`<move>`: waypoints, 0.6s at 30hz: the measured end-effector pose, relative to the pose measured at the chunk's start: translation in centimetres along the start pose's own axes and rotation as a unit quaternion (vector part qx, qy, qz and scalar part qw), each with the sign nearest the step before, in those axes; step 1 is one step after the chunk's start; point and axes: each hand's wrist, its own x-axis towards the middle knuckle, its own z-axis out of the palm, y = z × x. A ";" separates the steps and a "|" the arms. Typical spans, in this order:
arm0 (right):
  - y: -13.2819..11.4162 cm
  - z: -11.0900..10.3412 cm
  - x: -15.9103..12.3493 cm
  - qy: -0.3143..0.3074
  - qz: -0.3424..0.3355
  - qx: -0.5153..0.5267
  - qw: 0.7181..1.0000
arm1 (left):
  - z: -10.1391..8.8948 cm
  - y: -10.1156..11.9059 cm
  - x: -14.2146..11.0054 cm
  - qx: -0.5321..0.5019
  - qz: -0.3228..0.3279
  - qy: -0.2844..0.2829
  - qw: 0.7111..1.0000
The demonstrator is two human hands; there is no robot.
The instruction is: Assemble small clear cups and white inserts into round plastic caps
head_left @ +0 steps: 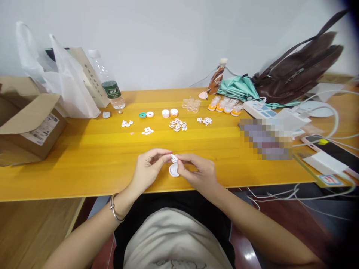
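Between the fingertips of both hands is a small white slotted plastic piece (174, 159). My left hand (150, 166) pinches its left side, and my right hand (198, 170) grips it from the right. Just below it on the table sits a round white cap (173, 171), its hollow side up, partly covered by my right fingers. Farther back lies a pile of similar white slotted pieces (177, 124), with a smaller group of white pieces (204, 120) to its right. Small white discs (147, 130) and stemmed white parts (127, 123) lie to the left.
Behind stand round caps (165, 113), a teal ring (142, 115), clear cups (192, 104) and orange-based clear containers (225, 105). A cardboard box (42, 127) and water bottle (111, 89) are left. A power strip (259, 109), cables and a brown bag (297, 71) crowd the right.
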 end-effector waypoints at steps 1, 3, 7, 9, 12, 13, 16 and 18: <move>0.0 0.0 0.0 0.002 -0.005 -0.007 1.000 | 0.0 -0.1 0.0 -0.005 -0.003 -0.004 1.000; 0.1 0.1 -0.1 0.004 0.002 -0.001 1.000 | 0.0 -0.3 0.0 -0.006 0.006 0.000 1.000; 0.4 0.4 -0.1 -0.003 0.071 0.077 0.995 | 0.1 -0.8 0.0 -0.008 0.019 0.013 1.000; 0.5 0.7 -0.1 -0.005 0.111 0.115 0.987 | 0.1 -0.9 -0.1 -0.006 0.019 0.012 1.000; 0.7 0.8 0.0 -0.012 0.160 0.165 0.973 | 0.1 -0.9 -0.1 -0.003 0.018 0.017 1.000; 0.7 0.8 0.1 -0.015 0.176 0.181 0.967 | 0.1 -0.9 -0.1 -0.007 0.014 0.017 1.000; 0.8 0.7 0.3 -0.030 0.221 0.225 0.948 | 0.1 -0.7 0.1 -0.038 -0.021 0.003 0.999; 0.8 0.6 0.5 -0.037 0.241 0.252 0.937 | 0.2 -0.6 0.2 -0.071 -0.050 -0.013 0.996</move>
